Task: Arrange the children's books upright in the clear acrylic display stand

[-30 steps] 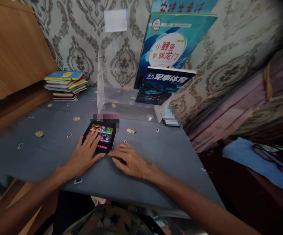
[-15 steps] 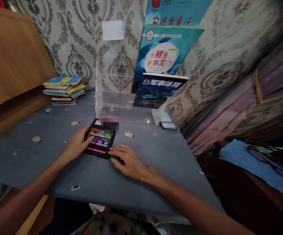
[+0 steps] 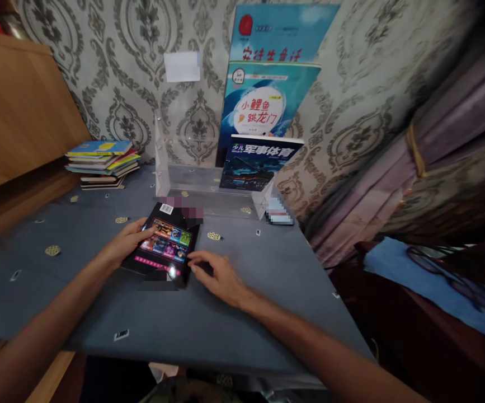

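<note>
A black book (image 3: pixel 174 229) lies before me on the cloth-covered table, its back cover up with a barcode and rows of colourful pictures. My left hand (image 3: pixel 127 243) is closed on its left edge, thumb on the cover and the other fingers hidden at the side or below. At the right edge, my right hand (image 3: pixel 219 277) has its bent fingertips at or against the book, with a gap between thumb and forefinger. Just behind the book stands a clear plastic display rack (image 3: pixel 208 204). A dark blue book (image 3: pixel 259 165) leans at the rack's right side.
Two tall blue-green books, an upper one (image 3: pixel 284 33) and a lower one (image 3: pixel 267 101), stand behind the dark blue book. A pile of books (image 3: pixel 99 162) is at the back left, beside a wooden cabinet (image 3: pixel 28 101). Glasses (image 3: pixel 447 274) rest on blue cloth (image 3: pixel 393 263) at the right.
The black book looks larger and nearer, its lower edge now turned and seemingly tilted. My left hand has moved slightly left with it. My right hand stays by its right edge. The view has shifted.
</note>
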`<state>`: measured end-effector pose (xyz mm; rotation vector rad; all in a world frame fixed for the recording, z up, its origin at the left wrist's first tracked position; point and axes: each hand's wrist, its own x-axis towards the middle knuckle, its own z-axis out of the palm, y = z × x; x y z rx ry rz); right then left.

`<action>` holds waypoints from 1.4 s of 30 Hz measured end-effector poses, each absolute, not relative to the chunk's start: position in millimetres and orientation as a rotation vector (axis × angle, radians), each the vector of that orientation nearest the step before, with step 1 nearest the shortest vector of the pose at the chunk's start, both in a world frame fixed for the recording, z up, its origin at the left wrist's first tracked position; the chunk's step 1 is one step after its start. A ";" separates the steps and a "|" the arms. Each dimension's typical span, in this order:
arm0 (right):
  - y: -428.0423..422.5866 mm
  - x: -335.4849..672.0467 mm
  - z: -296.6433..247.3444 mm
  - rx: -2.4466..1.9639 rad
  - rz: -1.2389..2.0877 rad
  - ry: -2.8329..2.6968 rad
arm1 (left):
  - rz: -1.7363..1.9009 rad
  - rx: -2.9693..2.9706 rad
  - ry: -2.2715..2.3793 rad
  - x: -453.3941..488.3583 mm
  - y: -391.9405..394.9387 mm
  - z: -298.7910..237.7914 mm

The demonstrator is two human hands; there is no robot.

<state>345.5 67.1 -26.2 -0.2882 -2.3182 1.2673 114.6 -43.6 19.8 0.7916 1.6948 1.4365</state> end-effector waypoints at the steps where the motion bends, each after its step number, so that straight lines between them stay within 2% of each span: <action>1: 69.4 343.8 -28.2 -0.362 1.364 -2.225 | 1.471 0.838 1.677 117.5 -44.1 24.2; 5: 83.4 339.3 -31.4 -0.526 1.665 -1.812 | 1.534 1.021 1.557 130.6 -44.8 43.3; 10: 101.8 346.6 -14.9 -0.375 1.855 -1.713 | 1.568 1.359 1.509 142.4 -40.4 56.8; 14: 116.0 355.9 -7.1 -0.388 1.559 -1.784 | 1.445 1.684 1.535 135.3 -41.3 49.6; 21: 121.5 361.3 -18.2 -0.458 0.866 -2.563 | 0.631 2.106 1.820 118.2 -62.2 -4.9; 24: 115.9 358.8 -18.6 -0.487 0.713 -2.658 | 0.451 2.145 1.856 116.0 -68.8 -13.8; 27: 108.0 349.1 -15.3 -0.487 0.578 -2.658 | 0.441 2.166 1.906 113.6 -63.7 -10.9; 33: 92.1 306.6 -17.8 -0.130 0.421 -2.753 | 0.577 2.081 2.172 111.2 -39.2 -23.5; 42: 122.3 313.1 -28.8 -0.547 0.497 -2.799 | 0.587 2.045 2.227 118.1 -40.1 -32.1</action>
